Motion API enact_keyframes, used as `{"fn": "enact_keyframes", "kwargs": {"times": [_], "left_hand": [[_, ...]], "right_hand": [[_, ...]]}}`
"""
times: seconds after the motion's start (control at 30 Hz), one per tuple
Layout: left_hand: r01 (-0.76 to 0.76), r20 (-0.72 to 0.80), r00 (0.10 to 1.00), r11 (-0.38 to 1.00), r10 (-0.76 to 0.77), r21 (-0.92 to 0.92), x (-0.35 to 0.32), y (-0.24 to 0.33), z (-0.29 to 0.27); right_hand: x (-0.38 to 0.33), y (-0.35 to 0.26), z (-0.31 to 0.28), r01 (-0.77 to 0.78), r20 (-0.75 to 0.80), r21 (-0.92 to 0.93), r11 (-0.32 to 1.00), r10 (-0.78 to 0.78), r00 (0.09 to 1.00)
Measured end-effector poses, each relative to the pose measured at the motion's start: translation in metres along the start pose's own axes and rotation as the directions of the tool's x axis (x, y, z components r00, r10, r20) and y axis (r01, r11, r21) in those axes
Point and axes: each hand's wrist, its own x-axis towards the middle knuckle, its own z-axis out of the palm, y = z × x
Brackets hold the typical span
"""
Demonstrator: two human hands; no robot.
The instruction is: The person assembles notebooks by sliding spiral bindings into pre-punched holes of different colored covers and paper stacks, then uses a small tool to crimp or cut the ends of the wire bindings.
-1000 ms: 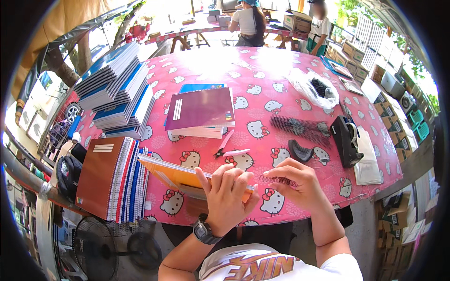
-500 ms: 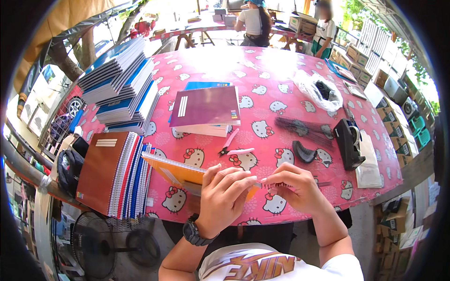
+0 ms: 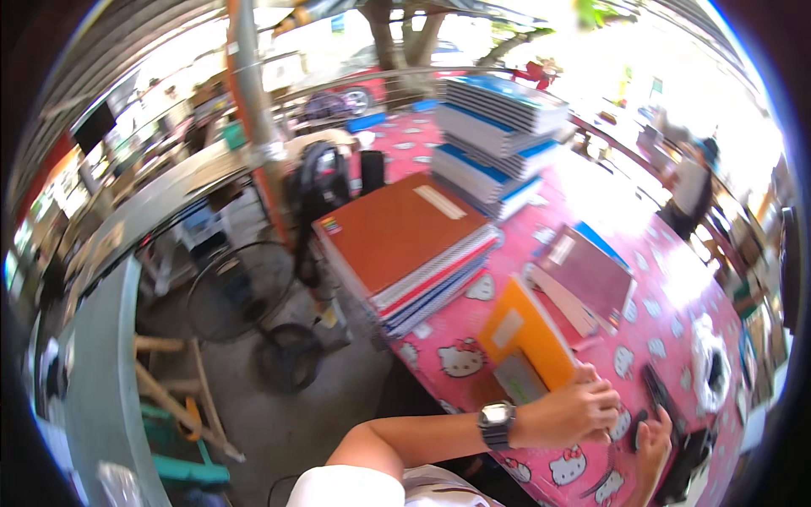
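Note:
An orange-covered notebook (image 3: 536,325) stands tilted above the pink patterned tablecloth, its pale label facing me. My left hand (image 3: 570,412), with a watch on the wrist, is closed on the notebook's near lower end. Close by on the right is my right hand (image 3: 655,444), apart from the left one. Its thumb and a finger point up, but blur hides whether a coil is between them. Beyond the orange notebook lies a purple notebook (image 3: 583,264) on top of other notebooks. Dark binding coils (image 3: 657,389) lie past my right hand.
A pile of brown-topped spiral notebooks (image 3: 405,241) sits at the table's left edge, with blue notebooks (image 3: 498,127) stacked high behind it. A black tape dispenser (image 3: 688,465) and a white plastic bag (image 3: 710,363) are at right. A standing fan (image 3: 241,291) is on the floor.
The view has swung left, so the table appears farther right. My right hand, earlier pinching a coil at the orange notebook's edge, is now apart from it. My left hand keeps hold of the notebook.

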Motion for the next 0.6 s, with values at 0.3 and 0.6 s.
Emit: {"fn": "enact_keyframes", "kwargs": {"times": [0.3, 0.6], "left_hand": [[-0.01, -0.093, 0.996, 0.999, 0.015, 0.046, -0.011, 0.0, 0.009], [0.005, -0.155, 0.988, 0.999, -0.012, -0.043, -0.006, 0.002, 0.007]], "right_hand": [[-0.007, 0.096, 0.061, -0.137, -0.283, -0.665, 0.734, -0.077, 0.956], [-0.003, 0.062, 0.047, 0.07, -0.031, -0.121, 0.99, -0.074, 0.997]]}}
